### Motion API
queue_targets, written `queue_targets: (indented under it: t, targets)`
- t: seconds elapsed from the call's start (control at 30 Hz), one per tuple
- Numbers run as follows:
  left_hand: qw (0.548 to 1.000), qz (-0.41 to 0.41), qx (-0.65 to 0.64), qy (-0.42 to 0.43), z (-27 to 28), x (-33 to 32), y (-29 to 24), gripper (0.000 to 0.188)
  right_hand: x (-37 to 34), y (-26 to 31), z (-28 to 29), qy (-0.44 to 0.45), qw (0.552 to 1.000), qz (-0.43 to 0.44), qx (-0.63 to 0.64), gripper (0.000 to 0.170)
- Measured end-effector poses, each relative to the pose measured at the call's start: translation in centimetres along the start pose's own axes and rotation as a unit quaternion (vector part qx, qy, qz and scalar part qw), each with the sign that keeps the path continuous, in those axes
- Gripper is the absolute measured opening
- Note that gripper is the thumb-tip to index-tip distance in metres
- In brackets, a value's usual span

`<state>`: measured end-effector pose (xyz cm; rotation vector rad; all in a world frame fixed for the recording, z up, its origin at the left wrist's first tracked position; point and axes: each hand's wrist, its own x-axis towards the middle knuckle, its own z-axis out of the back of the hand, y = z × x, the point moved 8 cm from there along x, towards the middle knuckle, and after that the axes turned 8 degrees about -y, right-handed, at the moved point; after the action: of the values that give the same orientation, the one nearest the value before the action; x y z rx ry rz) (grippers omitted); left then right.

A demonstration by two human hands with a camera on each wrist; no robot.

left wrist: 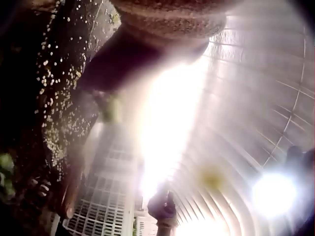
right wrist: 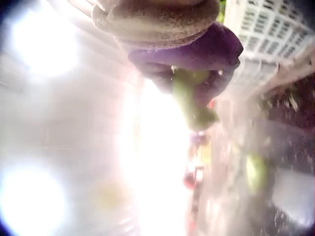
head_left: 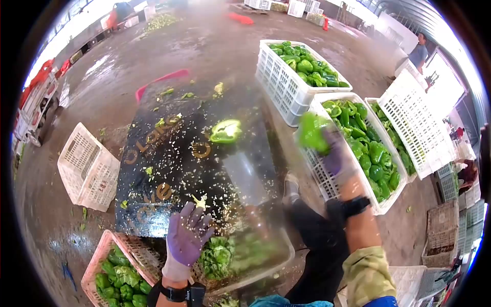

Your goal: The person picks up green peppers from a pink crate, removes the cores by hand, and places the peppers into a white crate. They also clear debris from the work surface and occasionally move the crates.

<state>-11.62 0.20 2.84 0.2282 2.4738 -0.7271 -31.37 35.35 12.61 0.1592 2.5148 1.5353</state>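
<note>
In the head view the right hand, in a purple glove, grips a blurred green pepper beside the crate of peppers. The right wrist view has its gloved fingers curled round a green piece. The gloved left hand lies with fingers spread at the near edge of the dark, seed-strewn board, its fingertips close to a pale green scrap. A cut pepper half rests on the board. In the left wrist view the left glove is dark and partly cropped.
Another full crate stands at the back. A pink crate of peppers and an empty white crate stand at the left. Below the board is a tub with green pieces. A person is at the far right.
</note>
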Motion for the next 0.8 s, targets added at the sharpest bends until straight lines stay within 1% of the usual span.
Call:
queue_targets:
  t: [0.03,0.07,0.1,0.13,0.17,0.2,0.23,0.27,0.3,0.33,0.37,0.4,0.43,0.47,0.5,0.57,0.6,0.63,0.67,0.7,0.73,0.77,0.8]
  targets:
    - [0.999,-0.004,0.013,-0.039,0.2,0.1,0.0,0.046,2.2,2.9,3.8,-0.118,0.987,0.008,-0.111,0.035]
    - [0.996,-0.007,0.024,-0.081,0.6,0.1,-0.2,0.045,5.0,5.0,6.7,-0.147,0.986,0.05,-0.059,0.036]
    - [0.997,0.003,0.013,-0.081,0.4,0.2,-0.3,0.045,7.9,6.2,10.0,-0.174,0.98,0.092,-0.007,0.037]
    - [0.997,0.012,0.001,-0.082,0.2,0.1,-0.3,0.044,10.4,7.5,13.2,-0.177,0.971,0.157,-0.049,0.042]
    - [0.996,0.02,-0.012,-0.085,0.3,0.4,-0.2,0.044,12.5,7.9,15.8,-0.213,0.955,0.176,-0.106,0.041]
    - [0.993,0.015,-0.011,-0.114,1.1,0.8,-0.3,0.047,14.5,7.8,18.1,-0.252,0.93,0.184,-0.197,0.041]
    - [0.995,0.011,-0.014,-0.097,0.8,1.1,-0.4,0.048,16.5,7.3,20.3,-0.279,0.889,0.184,-0.314,0.041]
    - [0.996,0.006,-0.018,-0.083,0.5,1.1,-0.6,0.049,18.3,6.6,22.3,-0.29,0.827,0.172,-0.45,0.041]
    - [0.997,-0.002,-0.023,-0.072,0.4,1.1,-0.9,0.05,20.2,5.8,24.3,-0.287,0.752,0.15,-0.575,0.042]
    - [0.999,-0.012,-0.018,-0.047,0.4,1.1,-1.2,0.051,21.8,4.8,25.8,-0.267,0.685,0.119,-0.667,0.043]
    - [0.998,-0.004,-0.057,0.0,0.9,1.4,-1.1,0.051,23.4,3.5,27.2,-0.239,0.636,0.089,-0.728,0.045]
    - [0.998,-0.009,-0.064,0.002,1.5,1.5,-1.3,0.052,25.0,2.9,28.9,-0.216,0.61,0.072,-0.759,0.047]
    - [0.997,-0.013,-0.07,0.012,1.7,1.8,-1.4,0.053,27.6,3.0,31.5,-0.2,0.618,0.114,-0.752,0.044]
    - [0.996,-0.017,-0.083,0.005,2.0,2.0,-1.5,0.054,26.9,2.7,29.9,-0.195,0.572,0.078,-0.793,0.043]
    - [0.997,-0.02,-0.081,0.007,2.1,2.1,-1.6,0.053,25.4,3.8,27.8,-0.193,0.518,0.043,-0.832,0.041]
    - [0.996,-0.013,-0.088,-0.01,2.8,2.3,-1.5,0.051,22.2,4.7,22.7,-0.228,0.437,-0.018,-0.87,0.039]
    - [0.996,-0.011,-0.088,-0.015,2.9,2.2,-1.5,0.051,22.3,4.9,21.2,-0.218,0.461,0.008,-0.86,0.04]
    - [0.996,-0.008,-0.088,-0.02,2.8,2.0,-1.6,0.05,19.8,5.0,14.7,-0.216,0.446,0.126,-0.859,0.041]
    - [0.996,-0.006,-0.087,-0.025,2.8,1.8,-1.7,0.05,16.6,3.9,6.9,-0.211,0.426,0.243,-0.845,0.043]
    - [0.996,-0.009,-0.08,-0.028,2.9,1.7,-1.9,0.05,15.3,2.0,1.4,-0.125,0.392,0.416,-0.811,0.045]
    - [0.997,-0.012,-0.072,-0.031,2.8,1.5,-2.0,0.05,12.6,-0.7,-4.3,-0.03,0.504,0.413,-0.758,0.049]
    - [0.997,-0.014,-0.066,-0.034,2.8,1.3,-2.1,0.05,10.5,-4.2,-9.3,0.137,0.623,0.405,-0.655,0.049]
    - [0.996,-0.013,-0.075,-0.035,2.6,1.0,-2.3,0.051,8.3,-8.2,-13.4,0.242,0.585,0.394,-0.667,0.051]
